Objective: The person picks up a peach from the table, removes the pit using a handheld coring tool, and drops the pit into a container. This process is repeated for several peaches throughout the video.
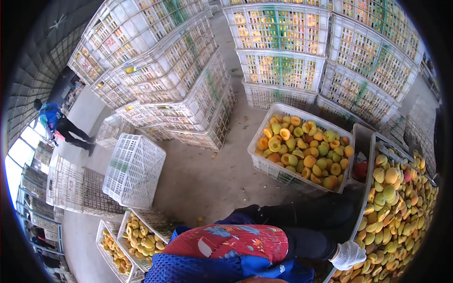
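My left hand (348,255), in a white glove, is at the lower right, over the near edge of a large bin (363,207) heaped with halved yellow peaches (394,221). Its fingers look curled, and whatever they hold is hidden. A black sleeve covers the forearm, below a red floral upper sleeve. My right hand is out of view. Beyond the bin's left side, a white crate (302,181) on the floor is full of halved peaches (309,148).
Tall stacks of filled white crates (278,28) stand ahead, with another stack (160,80) to the left. An upturned-looking white crate (134,170) stands on the concrete floor. Two fruit-filled crates (123,226) lie lower left. A person in blue (59,122) stands farther off.
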`<state>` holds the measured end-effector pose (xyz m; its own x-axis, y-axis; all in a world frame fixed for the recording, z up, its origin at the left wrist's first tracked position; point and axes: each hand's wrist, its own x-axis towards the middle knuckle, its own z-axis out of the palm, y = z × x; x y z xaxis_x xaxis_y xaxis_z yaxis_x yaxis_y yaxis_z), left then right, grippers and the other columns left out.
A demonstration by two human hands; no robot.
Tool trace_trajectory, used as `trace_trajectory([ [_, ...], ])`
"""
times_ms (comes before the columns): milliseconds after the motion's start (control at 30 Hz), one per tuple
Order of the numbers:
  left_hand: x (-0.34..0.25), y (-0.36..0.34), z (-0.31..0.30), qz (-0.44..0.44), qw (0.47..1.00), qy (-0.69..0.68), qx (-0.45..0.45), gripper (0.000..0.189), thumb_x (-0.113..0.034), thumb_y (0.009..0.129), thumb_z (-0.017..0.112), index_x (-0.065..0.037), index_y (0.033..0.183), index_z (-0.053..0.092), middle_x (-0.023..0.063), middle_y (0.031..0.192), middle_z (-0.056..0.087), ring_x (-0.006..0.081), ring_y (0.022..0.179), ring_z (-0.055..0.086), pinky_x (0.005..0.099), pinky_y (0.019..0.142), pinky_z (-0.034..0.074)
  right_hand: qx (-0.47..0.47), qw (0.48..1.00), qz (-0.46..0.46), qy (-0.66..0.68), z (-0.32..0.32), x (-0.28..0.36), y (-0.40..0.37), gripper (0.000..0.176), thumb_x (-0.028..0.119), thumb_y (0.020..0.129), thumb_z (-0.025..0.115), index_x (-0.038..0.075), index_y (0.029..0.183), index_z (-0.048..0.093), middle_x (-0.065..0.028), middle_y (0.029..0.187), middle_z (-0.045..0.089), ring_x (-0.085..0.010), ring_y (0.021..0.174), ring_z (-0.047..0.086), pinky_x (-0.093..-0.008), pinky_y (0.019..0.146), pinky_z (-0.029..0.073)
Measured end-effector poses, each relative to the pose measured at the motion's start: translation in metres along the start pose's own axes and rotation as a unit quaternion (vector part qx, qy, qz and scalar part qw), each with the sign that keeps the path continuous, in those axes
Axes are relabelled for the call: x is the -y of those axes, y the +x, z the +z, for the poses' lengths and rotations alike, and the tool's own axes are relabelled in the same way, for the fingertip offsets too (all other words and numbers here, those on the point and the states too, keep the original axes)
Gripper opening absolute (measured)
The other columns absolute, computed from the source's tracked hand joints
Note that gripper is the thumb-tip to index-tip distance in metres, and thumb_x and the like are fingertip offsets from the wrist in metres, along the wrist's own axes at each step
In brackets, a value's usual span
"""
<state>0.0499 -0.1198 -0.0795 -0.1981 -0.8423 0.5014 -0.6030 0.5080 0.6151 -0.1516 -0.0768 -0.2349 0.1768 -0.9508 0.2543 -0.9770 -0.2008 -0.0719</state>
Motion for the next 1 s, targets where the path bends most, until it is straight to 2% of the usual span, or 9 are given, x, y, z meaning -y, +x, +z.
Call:
trace_trajectory([
  [267,-0.014,0.006,-0.012,0.03,0.999,0.012,0.002,0.031,-0.02,0.081,0.068,-0.007,0.107,0.056,0.0116,0.086,0.06,0.0351,0.069,0.066,0.0493,0.055,0.05,-0.064,0.987,0.132,-0.06,-0.097,-0.075,-0.113,0.033,0.02,0.092,0.071,0.01,0.123,0.065,-0.0144,0.083,0.072,-0.0331,0.073,0.068,-0.0444,0.062,0.052],
  [500,-0.016,0.017,-0.002,-0.007,0.998,-0.052,0.023,0.036,-0.033,0.087,0.073,-0.016,0.116,0.062,0.0128,0.101,0.07,0.0411,0.086,0.068,0.0494,0.072,0.056,-0.202,0.954,0.219,0.029,-0.234,0.048,-0.119,0.009,0.015,0.094,0.069,0.01,0.101,0.065,-0.0136,0.072,0.065,-0.0357,0.068,0.066,-0.0468,0.063,0.051],
  [533,-0.027,0.021,-0.013,-0.009,0.996,-0.082,0.023,0.035,-0.024,0.085,0.08,-0.009,0.112,0.063,0.0134,0.098,0.071,0.0318,0.091,0.072,0.0421,0.073,0.058,-0.202,0.948,0.23,0.091,-0.248,0.065,-0.12,0.013,0.017,0.092,0.072,0.011,0.101,0.065,-0.0132,0.073,0.068,-0.0346,0.068,0.068,-0.0446,0.062,0.053],
  [600,-0.035,0.02,-0.011,-0.147,0.918,-0.358,0.084,0.037,-0.017,0.088,0.08,-0.005,0.116,0.06,0.0104,0.103,0.071,0.0262,0.095,0.072,0.0393,0.076,0.061,-0.205,0.93,0.276,0.13,-0.225,0.074,-0.146,0.031,0.022,0.084,0.082,0.012,0.109,0.066,-0.013,0.079,0.072,-0.0315,0.072,0.073,-0.0406,0.062,0.057],
  [667,-0.047,0.014,-0.013,-0.333,0.744,-0.562,0.145,0.041,-0.01,0.09,0.078,-0.003,0.123,0.055,0.0092,0.112,0.067,0.0245,0.1,0.071,0.0413,0.081,0.063,-0.166,0.935,0.252,0.186,-0.236,0.098,-0.151,0.044,0.022,0.082,0.084,0.012,0.12,0.064,-0.0096,0.085,0.072,-0.0317,0.069,0.072,-0.0408,0.061,0.057],
  [800,-0.071,-0.019,-0.016,-0.429,0.514,-0.713,0.207,0.042,-0.035,0.099,0.069,-0.005,0.125,0.054,0.0134,0.11,0.068,0.0267,0.096,0.072,0.0408,0.08,0.064,-0.124,0.922,0.265,0.254,-0.255,0.121,-0.148,0.037,0.017,0.09,0.074,0.008,0.124,0.06,-0.0142,0.096,0.072,-0.0356,0.08,0.072,-0.0422,0.067,0.057],
  [933,-0.048,-0.04,-0.014,-0.354,0.529,-0.675,0.373,0.047,-0.047,0.106,0.053,-0.007,0.129,0.054,0.0155,0.114,0.067,0.0249,0.092,0.071,0.038,0.073,0.062,-0.105,0.911,0.278,0.286,-0.257,0.129,-0.139,0.038,0.018,0.091,0.072,0.009,0.125,0.058,-0.0127,0.095,0.072,-0.036,0.08,0.072,-0.0433,0.067,0.057],
  [967,-0.063,-0.052,-0.014,-0.402,0.644,-0.577,0.301,0.049,-0.049,0.107,0.047,-0.01,0.136,0.052,0.0154,0.122,0.064,0.0233,0.098,0.07,0.0396,0.074,0.062,-0.108,0.918,0.259,0.282,-0.258,0.13,-0.135,0.038,0.018,0.092,0.071,0.01,0.126,0.056,-0.014,0.096,0.072,-0.0371,0.082,0.072,-0.0442,0.067,0.057],
  [1000,-0.068,-0.054,-0.014,-0.396,0.621,-0.612,0.287,0.047,-0.046,0.107,0.048,-0.01,0.137,0.052,0.0149,0.125,0.062,0.0237,0.102,0.069,0.0403,0.076,0.062,-0.103,0.915,0.26,0.289,-0.255,0.131,-0.134,0.036,0.018,0.092,0.071,0.01,0.124,0.057,-0.0144,0.097,0.072,-0.0374,0.083,0.071,-0.0441,0.067,0.057],
])
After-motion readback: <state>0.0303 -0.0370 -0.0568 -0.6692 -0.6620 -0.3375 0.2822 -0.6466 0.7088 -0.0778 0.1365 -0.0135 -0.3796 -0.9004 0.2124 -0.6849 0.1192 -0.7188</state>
